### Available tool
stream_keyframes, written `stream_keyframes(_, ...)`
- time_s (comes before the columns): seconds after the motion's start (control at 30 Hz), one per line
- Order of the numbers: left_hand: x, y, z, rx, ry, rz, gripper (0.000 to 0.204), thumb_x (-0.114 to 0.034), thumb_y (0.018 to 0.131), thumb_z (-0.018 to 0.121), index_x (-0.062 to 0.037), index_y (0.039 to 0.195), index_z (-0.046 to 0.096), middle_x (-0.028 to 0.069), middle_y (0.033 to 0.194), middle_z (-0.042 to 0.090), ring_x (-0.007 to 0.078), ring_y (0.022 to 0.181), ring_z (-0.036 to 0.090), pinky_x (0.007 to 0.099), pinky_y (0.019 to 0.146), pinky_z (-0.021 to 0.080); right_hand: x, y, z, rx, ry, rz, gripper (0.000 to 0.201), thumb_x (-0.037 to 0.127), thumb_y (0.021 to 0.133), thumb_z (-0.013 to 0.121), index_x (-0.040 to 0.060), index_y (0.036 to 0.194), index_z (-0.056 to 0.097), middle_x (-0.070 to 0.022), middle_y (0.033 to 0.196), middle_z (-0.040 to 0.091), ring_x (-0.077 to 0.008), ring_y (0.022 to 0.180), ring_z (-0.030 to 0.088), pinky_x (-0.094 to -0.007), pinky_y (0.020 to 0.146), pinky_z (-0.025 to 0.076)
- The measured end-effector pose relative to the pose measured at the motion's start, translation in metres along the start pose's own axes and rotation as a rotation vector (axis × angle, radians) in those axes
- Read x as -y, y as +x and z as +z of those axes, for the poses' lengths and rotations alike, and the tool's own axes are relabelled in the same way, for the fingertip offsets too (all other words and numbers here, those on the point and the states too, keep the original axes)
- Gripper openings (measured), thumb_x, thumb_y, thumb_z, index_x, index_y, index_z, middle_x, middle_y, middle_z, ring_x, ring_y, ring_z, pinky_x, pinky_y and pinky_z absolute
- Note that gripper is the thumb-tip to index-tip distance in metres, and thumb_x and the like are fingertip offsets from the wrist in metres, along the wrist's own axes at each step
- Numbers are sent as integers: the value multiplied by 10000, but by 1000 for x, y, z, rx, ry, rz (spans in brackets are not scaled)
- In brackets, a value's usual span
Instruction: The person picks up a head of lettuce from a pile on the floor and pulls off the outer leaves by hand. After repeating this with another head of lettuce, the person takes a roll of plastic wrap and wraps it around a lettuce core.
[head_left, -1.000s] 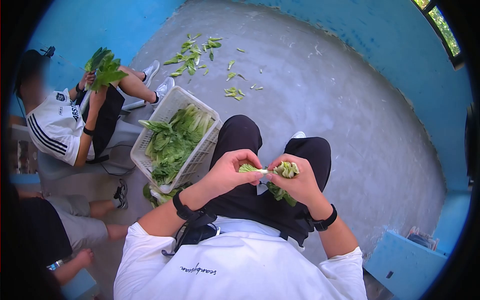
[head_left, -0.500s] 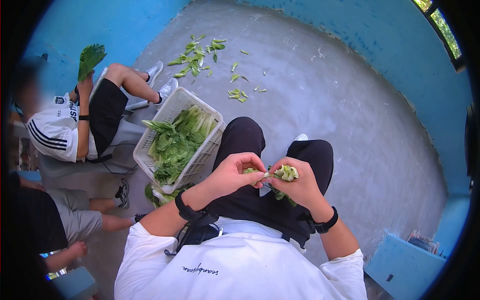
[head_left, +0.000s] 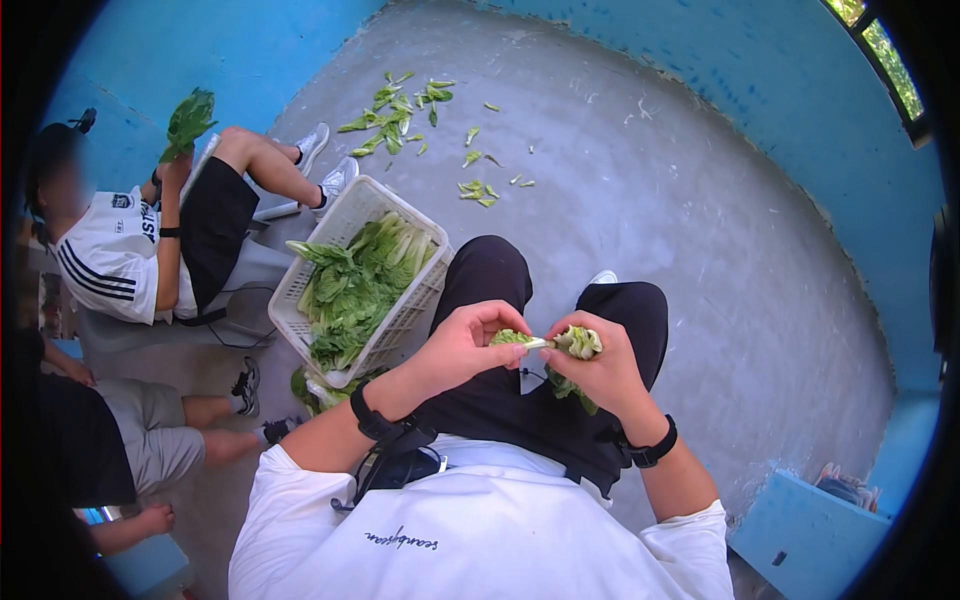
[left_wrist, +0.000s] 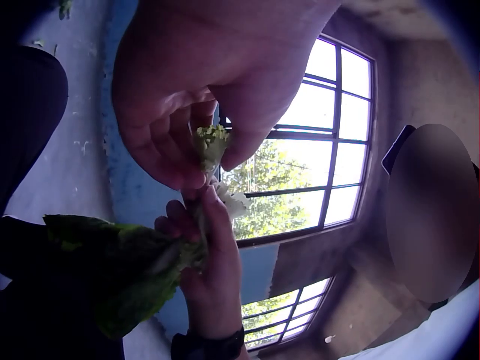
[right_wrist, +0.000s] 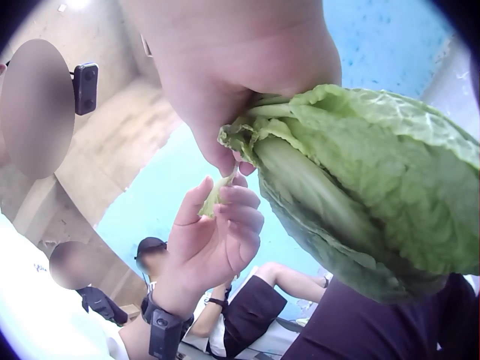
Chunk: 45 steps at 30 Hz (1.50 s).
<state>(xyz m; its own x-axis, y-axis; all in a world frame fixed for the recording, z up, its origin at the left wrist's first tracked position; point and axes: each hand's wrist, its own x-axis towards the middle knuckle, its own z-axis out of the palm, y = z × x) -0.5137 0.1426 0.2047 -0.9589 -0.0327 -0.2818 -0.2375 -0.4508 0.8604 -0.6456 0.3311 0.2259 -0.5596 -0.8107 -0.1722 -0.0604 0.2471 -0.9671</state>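
My left hand [head_left: 462, 348] pinches a small pale-green leaf [head_left: 510, 338] between thumb and fingers, its white stem end pointing at the other hand. Close beside it, my right hand [head_left: 606, 370] grips a leafy green vegetable [head_left: 580, 342] whose frilly pale end sticks up past the thumb. In the right wrist view its broad crinkled leaves [right_wrist: 360, 180] hang away from the palm. The fingertips of both hands meet at the small leaf's stem, above my lap.
To the left, a white plastic crate [head_left: 400, 320] holds many leafy greens [head_left: 350, 285]. Leaf scraps [head_left: 385, 118] lie on the grey floor ahead. A seated person [head_left: 125, 245] at left holds up greens [head_left: 188, 122]; another [head_left: 95, 440] sits nearer. A blue box [head_left: 810, 530] stands at right.
My hands drew closer together, then slightly apart, with the small leaf still pinched in the left. The seated person at left moved the raised greens slightly left and turned them.
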Motion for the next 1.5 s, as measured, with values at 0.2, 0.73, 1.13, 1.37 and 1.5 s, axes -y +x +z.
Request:
stream_keyframes(0.2,0,-2,-1,-82,-65,75,270,-44,903,725,-20,1132,585,66,1043,657,136,925,673,279,853,544,-4,1,2,-4,46,-24,192,49,820,806,25,966,684,-26,819,698,-79,731,626,-251,681,511)
stream_keyframes(0.73,6,-1,-5,35,-48,-23,184,-75,947,663,-29,1098,567,74,1017,659,126,914,663,277,815,543,-3,0,2,24,23,-33,175,22,812,765,23,969,690,-57,833,706,-112,752,654,-271,700,518)
stream_keyframes(1.13,0,-1,3,-2,-2,-147,141,-81,951,690,-2,1036,610,62,876,687,108,772,663,258,713,539,2,1,3,37,-36,-39,152,27,813,760,5,952,702,-83,801,714,-128,709,660,-272,678,523)
stream_keyframes(1.37,2,-2,3,8,63,-81,95,-53,949,692,14,990,639,69,879,693,118,792,679,261,720,542,3,0,2,59,-60,-67,131,48,822,760,5,939,719,-79,747,704,-121,665,663,-267,643,521)
stream_keyframes(1.5,0,-5,4,40,71,-64,72,-28,943,695,20,976,653,64,874,685,116,793,679,253,714,539,-3,0,-2,113,-25,-70,127,55,826,766,0,933,727,-70,730,704,-113,654,669,-258,627,518)
